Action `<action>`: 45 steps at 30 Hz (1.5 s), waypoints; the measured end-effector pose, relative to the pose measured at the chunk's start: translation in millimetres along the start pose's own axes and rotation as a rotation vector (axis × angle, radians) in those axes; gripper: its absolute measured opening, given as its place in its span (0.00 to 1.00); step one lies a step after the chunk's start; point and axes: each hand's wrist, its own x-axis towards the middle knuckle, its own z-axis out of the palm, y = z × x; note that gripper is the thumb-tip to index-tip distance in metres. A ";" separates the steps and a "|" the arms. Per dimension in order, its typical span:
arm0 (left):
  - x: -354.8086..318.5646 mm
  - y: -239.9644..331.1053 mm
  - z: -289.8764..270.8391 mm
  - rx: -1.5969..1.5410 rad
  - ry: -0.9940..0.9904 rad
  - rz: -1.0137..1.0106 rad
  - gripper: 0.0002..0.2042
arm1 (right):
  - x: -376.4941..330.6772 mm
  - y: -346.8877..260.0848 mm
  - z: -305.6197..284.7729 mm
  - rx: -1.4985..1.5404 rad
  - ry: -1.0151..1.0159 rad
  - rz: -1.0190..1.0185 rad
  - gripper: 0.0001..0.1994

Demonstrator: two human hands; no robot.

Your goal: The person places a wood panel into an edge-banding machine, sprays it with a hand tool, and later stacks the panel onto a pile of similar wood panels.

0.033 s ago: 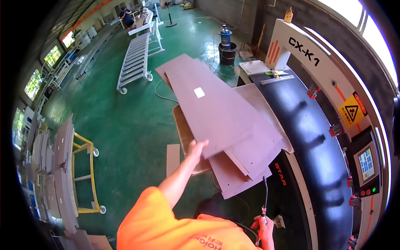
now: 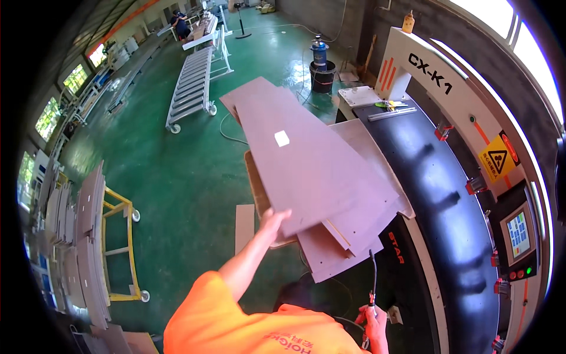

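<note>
Our left hand (image 2: 274,219) is raised with fingers curled around the near corner of the top brown panel (image 2: 312,159), which bears a small white label (image 2: 282,138); we grip it at the edge so the long board can be steadied while the rest of it lies across the stack of panels (image 2: 348,236), which rests partly on the black machine bed (image 2: 448,200). Our right hand (image 2: 372,321) is low by the orange shirt (image 2: 259,330), closed around a thin black cable or hose tool (image 2: 373,277) held upright, clear of the boards. A roller conveyor (image 2: 191,88) stands well apart on the green floor (image 2: 171,177).
</note>
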 end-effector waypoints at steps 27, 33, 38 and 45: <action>-335.9 -305.5 392.9 0.838 -0.487 -0.134 0.22 | -250.7 256.4 -363.7 0.615 0.669 0.236 0.25; -373.7 -403.8 517.8 0.713 -0.667 -0.145 0.22 | -251.3 285.0 -393.8 0.480 0.873 0.182 0.17; -397.3 -407.7 559.8 1.387 -0.859 0.352 0.25 | -215.4 326.8 -436.3 0.441 0.989 0.181 0.13; -445.9 -381.1 552.5 1.778 -1.722 1.060 0.43 | -158.5 351.1 -466.7 0.556 1.078 0.106 0.21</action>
